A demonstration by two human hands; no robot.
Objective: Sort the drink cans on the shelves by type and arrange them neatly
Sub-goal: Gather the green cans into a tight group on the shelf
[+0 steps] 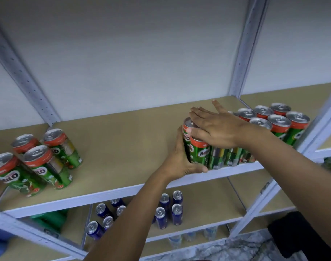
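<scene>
The Milo can (198, 147) at the front left corner of the right-hand cluster stands upright near the front edge of the upper shelf (123, 147), its green label showing "MILO" under a red band and a silver top. The left hand (181, 161) reaches up from below and curls round this corner of the cluster, thumb along the base of the can, gripping it. The right hand (215, 127) lies flat on the can tops, fingers straight and together, thumb raised toward the back, forearm crossing in from the right. Behind and right of it the rest of the cluster (274, 121) shows at least seven silver tops with red bands; the ones under the hand cannot be counted. Well apart, at the left end of the same shelf, four more Milo cans (38, 161) stand in a loose group, "MILO" legible on the nearest. On the lower shelf (208, 210) stand about ten slim blue cans (161, 217) with silver tops, their writing too blurred to read, and a green pack (51, 217) at the left.
</scene>
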